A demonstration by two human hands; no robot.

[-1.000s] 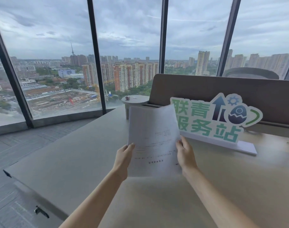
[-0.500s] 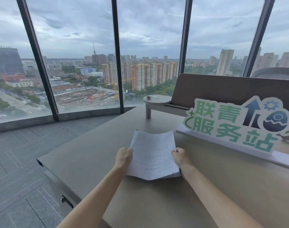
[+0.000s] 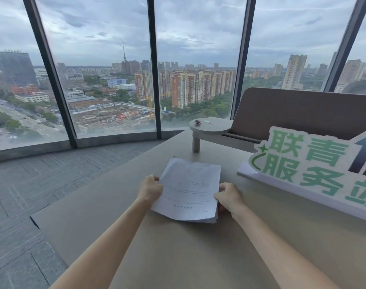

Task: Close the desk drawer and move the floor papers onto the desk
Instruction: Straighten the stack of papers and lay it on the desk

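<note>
The papers (image 3: 188,189) lie as a thin stack on the desk (image 3: 178,253), near its middle, printed side up with faint lines of text across the top sheet. The near edge of the stack looks a little raised off the desk, and the sheets at the near right corner are slightly fanned. The left hand (image 3: 149,188) is curled closed on the left edge of the papers, fingers tucked at the edge. The right hand (image 3: 228,198) grips the right edge near the near corner, thumb on top and fingers wrapped below. Both bare forearms reach in from the bottom of the view.

To the right of the papers, apart from them, stands a sign (image 3: 315,170) with large green characters on a white base. Behind it rises a brown panel (image 3: 303,113). A small round shelf (image 3: 211,127) on a single leg stands on the desk beyond the papers, with a small dark item and a pale one on top, too small to tell. The floor (image 3: 32,184) to the left is grey carpet tile. Tall windows (image 3: 98,65) show a city skyline under cloud. The drawer is not in view.
</note>
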